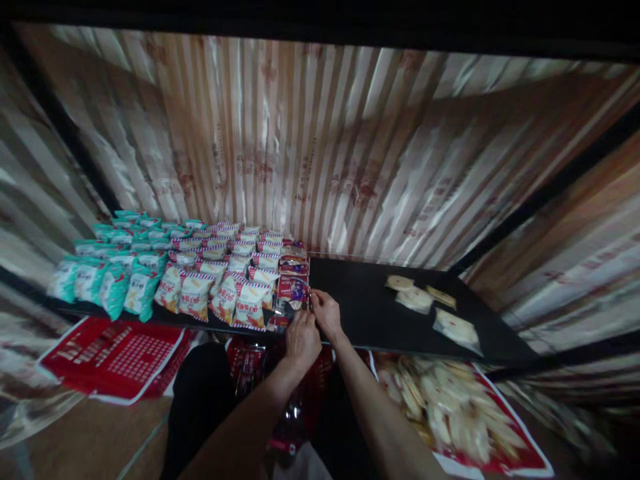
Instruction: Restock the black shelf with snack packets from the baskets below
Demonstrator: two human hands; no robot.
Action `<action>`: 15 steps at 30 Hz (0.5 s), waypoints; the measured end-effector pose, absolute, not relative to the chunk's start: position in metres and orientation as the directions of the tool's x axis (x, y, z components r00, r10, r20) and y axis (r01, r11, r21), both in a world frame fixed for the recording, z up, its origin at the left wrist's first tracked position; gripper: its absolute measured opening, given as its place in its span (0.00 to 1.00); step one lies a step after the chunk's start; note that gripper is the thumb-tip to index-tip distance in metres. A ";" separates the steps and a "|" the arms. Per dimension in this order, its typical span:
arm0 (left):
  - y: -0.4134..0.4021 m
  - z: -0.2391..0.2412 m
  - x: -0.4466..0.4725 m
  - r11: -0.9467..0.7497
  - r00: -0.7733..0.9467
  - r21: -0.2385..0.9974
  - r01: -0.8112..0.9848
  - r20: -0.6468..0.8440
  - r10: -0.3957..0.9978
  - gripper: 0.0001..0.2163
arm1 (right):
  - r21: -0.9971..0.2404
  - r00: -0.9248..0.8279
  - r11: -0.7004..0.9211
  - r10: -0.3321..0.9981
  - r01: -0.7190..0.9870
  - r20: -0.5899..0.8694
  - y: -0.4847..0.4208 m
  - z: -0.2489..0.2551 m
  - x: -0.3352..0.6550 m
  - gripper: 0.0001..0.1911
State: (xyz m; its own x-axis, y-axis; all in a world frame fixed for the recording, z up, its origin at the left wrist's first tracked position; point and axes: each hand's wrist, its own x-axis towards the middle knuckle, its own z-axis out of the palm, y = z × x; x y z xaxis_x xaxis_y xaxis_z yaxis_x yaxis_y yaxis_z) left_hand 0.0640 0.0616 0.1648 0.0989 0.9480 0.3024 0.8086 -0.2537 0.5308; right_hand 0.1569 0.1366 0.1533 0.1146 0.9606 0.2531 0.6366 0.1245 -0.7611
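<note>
Both hands meet at the front end of a column of small shiny purple-red packets [293,288] on the black shelf [367,303]. My left hand [303,338] is closed, its fingertips at the right edge of the front packet. Beside it, my right hand [327,315] is also closed, thumb and finger pinched at that same edge. The fingers partly hide what they grip. Left of the column stand rows of white snack bags [249,303] with striped tops, and further left, rows of teal snack bags [114,290].
Several flat, pale, round packs [456,328] lie at the shelf's right. Below stand a red bag [113,357], a bag of pale wrapped rounds [455,407], and dark red packets [249,365]. Striped sheeting [300,147] hangs behind; black frame bars [545,200] rise at the sides.
</note>
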 end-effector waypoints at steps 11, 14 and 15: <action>-0.013 0.093 0.034 -0.534 0.391 0.485 0.692 0.370 0.843 0.12 | -0.763 0.172 0.269 0.880 0.588 0.442 0.021 0.104 0.146 0.17; -0.030 0.072 0.025 -0.538 0.461 0.526 0.659 0.282 0.841 0.11 | -0.740 0.158 0.276 0.875 0.613 0.457 0.000 0.082 0.141 0.16; -0.034 0.066 0.023 -0.509 0.463 0.559 0.654 0.237 0.854 0.11 | -0.736 0.149 0.271 0.881 0.620 0.450 -0.005 0.076 0.140 0.16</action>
State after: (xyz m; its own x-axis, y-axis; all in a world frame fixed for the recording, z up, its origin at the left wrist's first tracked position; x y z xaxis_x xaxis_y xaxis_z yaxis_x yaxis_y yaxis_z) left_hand 0.0231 -0.0339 0.0663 0.4627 0.8542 0.2371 0.6539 -0.5095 0.5593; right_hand 0.1395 -0.0048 0.0756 0.1487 0.8807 0.4497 0.6200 0.2713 -0.7362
